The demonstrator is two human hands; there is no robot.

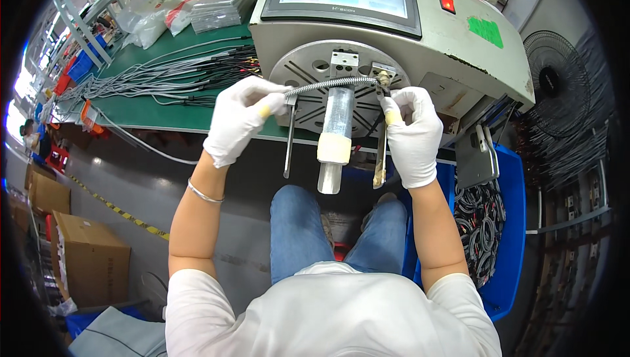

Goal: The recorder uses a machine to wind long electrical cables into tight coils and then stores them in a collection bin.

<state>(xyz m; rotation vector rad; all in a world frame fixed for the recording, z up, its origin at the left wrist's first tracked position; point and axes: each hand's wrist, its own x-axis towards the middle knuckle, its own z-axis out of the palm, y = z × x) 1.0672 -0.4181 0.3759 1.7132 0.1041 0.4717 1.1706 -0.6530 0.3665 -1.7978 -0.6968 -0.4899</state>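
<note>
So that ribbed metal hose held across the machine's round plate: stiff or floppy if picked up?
Probably flexible: the ribbed metal hose bows slightly between the left hand and right hand. Its coiled ribs likely give the gloves grip. It looks thin, so probably light.

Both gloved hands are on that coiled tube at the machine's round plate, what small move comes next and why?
Probably ease the right hand inward to seat the coiled tube at the fitting on the round plate. The tube already spans both hands, the left hand pinches its other end, and its right end sits right at the fitting.
</note>
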